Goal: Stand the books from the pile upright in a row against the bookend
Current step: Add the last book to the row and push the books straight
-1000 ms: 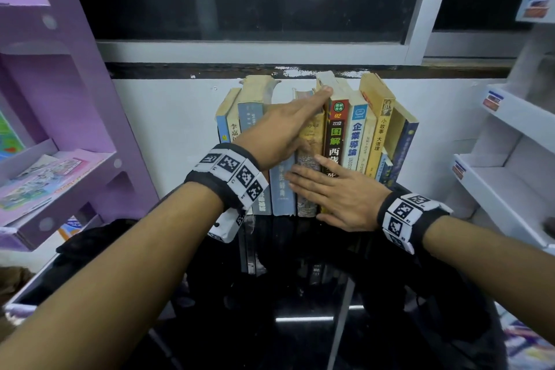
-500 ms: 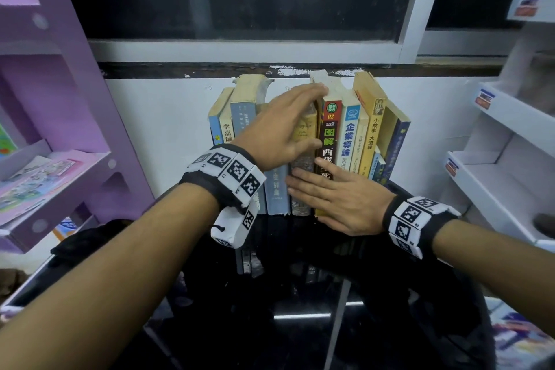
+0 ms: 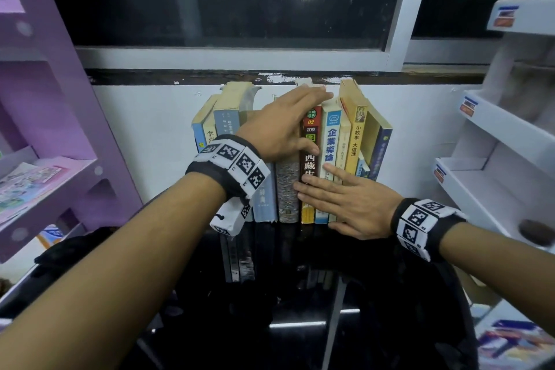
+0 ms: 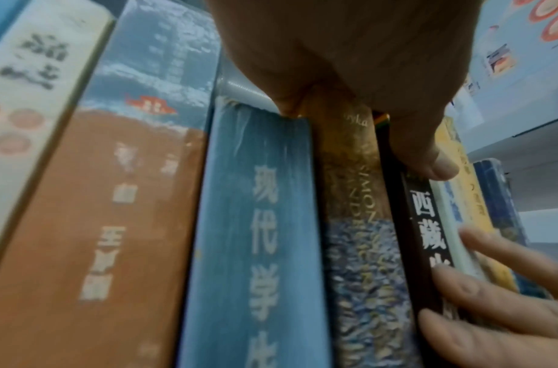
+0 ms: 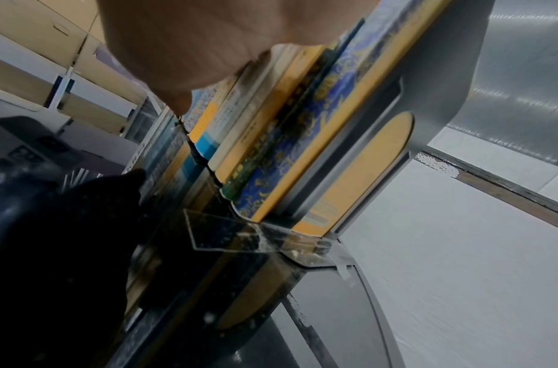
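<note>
The left hand (image 3: 280,126) lies over the tops of the middle books, fingers straight, thumb on the dark red spine (image 3: 310,141); seemingly a loose grip. The right hand (image 3: 351,201) presses flat and open on the lower spines. The row of books (image 3: 300,153) stands upright at frame centre on the black tabletop (image 3: 300,324), its right end against a clear bookend (image 5: 227,234).
</note>
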### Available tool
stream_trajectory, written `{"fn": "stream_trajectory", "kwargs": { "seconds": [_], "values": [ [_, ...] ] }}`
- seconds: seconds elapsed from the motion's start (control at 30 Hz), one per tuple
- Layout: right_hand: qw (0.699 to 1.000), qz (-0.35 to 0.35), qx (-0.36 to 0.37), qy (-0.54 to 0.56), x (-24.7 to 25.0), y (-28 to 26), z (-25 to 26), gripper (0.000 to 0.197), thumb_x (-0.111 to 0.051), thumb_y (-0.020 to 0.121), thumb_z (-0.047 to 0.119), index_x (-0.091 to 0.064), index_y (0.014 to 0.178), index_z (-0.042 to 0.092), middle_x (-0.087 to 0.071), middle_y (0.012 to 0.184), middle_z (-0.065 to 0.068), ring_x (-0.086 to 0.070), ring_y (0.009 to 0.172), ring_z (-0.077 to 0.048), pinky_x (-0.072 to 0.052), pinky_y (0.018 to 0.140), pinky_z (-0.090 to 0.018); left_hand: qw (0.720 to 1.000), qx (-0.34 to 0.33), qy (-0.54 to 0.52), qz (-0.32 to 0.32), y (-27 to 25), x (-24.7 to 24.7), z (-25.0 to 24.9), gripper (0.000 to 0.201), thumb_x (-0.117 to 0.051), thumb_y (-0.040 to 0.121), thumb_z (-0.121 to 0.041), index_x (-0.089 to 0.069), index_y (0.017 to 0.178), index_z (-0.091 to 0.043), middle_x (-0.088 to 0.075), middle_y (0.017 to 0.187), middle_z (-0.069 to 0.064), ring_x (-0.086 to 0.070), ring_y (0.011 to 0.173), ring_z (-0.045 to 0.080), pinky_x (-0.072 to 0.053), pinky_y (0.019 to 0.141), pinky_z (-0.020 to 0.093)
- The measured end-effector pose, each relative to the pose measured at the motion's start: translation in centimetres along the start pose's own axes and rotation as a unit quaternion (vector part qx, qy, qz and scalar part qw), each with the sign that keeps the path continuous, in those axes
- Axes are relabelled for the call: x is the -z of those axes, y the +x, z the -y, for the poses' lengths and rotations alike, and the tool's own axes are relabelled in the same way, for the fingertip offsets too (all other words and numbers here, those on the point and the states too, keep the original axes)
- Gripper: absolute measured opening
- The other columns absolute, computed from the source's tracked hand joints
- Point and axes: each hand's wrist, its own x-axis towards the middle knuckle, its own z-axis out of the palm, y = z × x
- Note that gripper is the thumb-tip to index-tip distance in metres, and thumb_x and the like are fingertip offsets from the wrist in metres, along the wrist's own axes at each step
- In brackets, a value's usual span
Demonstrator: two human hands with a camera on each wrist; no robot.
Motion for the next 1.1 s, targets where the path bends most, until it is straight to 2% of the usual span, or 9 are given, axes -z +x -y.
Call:
{"fn": "stream_trajectory", "kwargs": {
  "seconds": [0.2,0.33,0.47,0.63,0.7,0.83,0.97,1.03,1.1],
  "values": [
    [1.000,-0.008,0.005,-0.004,-0.9,0.2,-0.4,0.077,-0.044,0.094,0.048,-0.017,0.153,0.008,-0.007,0.162,-0.008,0.000,0.150,-0.022,0.003,0.120,-0.050,1.000,-0.014,0.004,-0.015,0.1,0.0,0.4,0.081,-0.078,0.075,-0.036,-0.037,0.143,-0.018,-0.037,0.149,0.001,-0.043,0.131,0.019,-0.039,0.099,0.030],
    [1.000,-0.002,0.002,-0.001,-1.0,0.4,-0.4,0.077,-0.044,0.094,0.048,-0.016,0.154,0.008,-0.005,0.162,-0.008,0.001,0.150,-0.022,0.004,0.120,-0.050,0.999,-0.012,0.021,-0.023,0.2,-0.1,0.4,0.079,-0.077,0.077,-0.036,-0.037,0.142,-0.019,-0.037,0.148,-0.002,-0.044,0.129,0.015,-0.030,0.088,0.021],
    [1.000,0.001,0.003,0.006,-0.8,0.3,-0.2,0.078,-0.045,0.093,0.048,-0.015,0.154,0.009,-0.005,0.162,-0.008,0.001,0.150,-0.022,0.003,0.120,-0.050,0.999,-0.021,0.016,-0.020,-0.1,-0.1,0.2,0.079,-0.075,0.078,-0.037,-0.036,0.143,-0.018,-0.037,0.149,0.001,-0.040,0.132,0.017,-0.034,0.096,0.025],
    [1.000,0.006,0.006,0.022,-0.1,-0.4,0.0,0.076,-0.045,0.093,0.045,-0.016,0.154,0.009,-0.007,0.162,-0.008,-0.001,0.150,-0.023,0.000,0.120,-0.052,0.999,-0.012,0.023,-0.018,-0.1,0.4,-0.7,0.073,-0.065,0.086,-0.043,-0.030,0.148,-0.024,-0.032,0.155,-0.003,-0.025,0.144,0.015,-0.016,0.109,0.028],
    [0.999,0.008,0.014,0.029,0.1,-1.1,0.3,0.075,-0.044,0.094,0.044,-0.016,0.154,0.009,-0.006,0.162,-0.008,0.000,0.150,-0.023,-0.001,0.119,-0.053,0.998,-0.042,0.033,-0.037,0.3,0.6,-1.6,0.074,-0.062,0.087,-0.047,-0.029,0.149,-0.024,-0.032,0.155,-0.003,-0.022,0.145,0.016,-0.019,0.116,0.034],
    [0.999,0.022,0.013,0.040,0.2,-2.9,0.3,0.077,-0.046,0.092,0.042,-0.013,0.154,0.009,-0.005,0.163,-0.008,-0.001,0.150,-0.023,-0.005,0.119,-0.052,0.996,-0.071,0.033,-0.048,2.3,1.0,-4.2,0.077,-0.059,0.088,-0.052,-0.025,0.151,-0.023,-0.027,0.158,-0.003,-0.018,0.147,0.015,-0.019,0.118,0.036],
    [0.998,0.041,0.026,0.048,-0.6,-3.8,0.1,0.079,-0.047,0.092,0.046,-0.014,0.154,0.009,-0.004,0.163,-0.009,0.000,0.150,-0.023,-0.003,0.119,-0.050,0.995,-0.044,0.084,0.006,4.1,0.3,-5.6,0.082,-0.056,0.087,-0.058,-0.021,0.153,-0.022,-0.021,0.160,-0.003,-0.012,0.148,0.016,-0.011,0.119,0.036],
    [0.997,0.043,0.030,0.052,-1.1,-3.9,-0.1,0.079,-0.046,0.092,0.048,-0.014,0.154,0.009,-0.004,0.163,-0.009,0.000,0.150,-0.023,-0.003,0.119,-0.049,0.989,-0.030,0.142,0.022,4.4,-0.5,-5.5,0.083,-0.050,0.086,-0.064,-0.020,0.153,-0.025,-0.021,0.160,-0.004,-0.017,0.147,0.016,-0.018,0.117,0.037],
    [0.997,0.039,0.032,0.057,-1.6,-3.9,-0.5,0.080,-0.045,0.093,0.049,-0.013,0.154,0.009,-0.004,0.163,-0.008,0.000,0.150,-0.022,-0.003,0.119,-0.048,0.982,-0.020,0.190,0.010,4.5,-1.1,-5.4,0.083,-0.048,0.085,-0.069,-0.021,0.152,-0.028,-0.027,0.158,-0.006,-0.035,0.140,0.018,-0.035,0.107,0.038]
  ]
}}
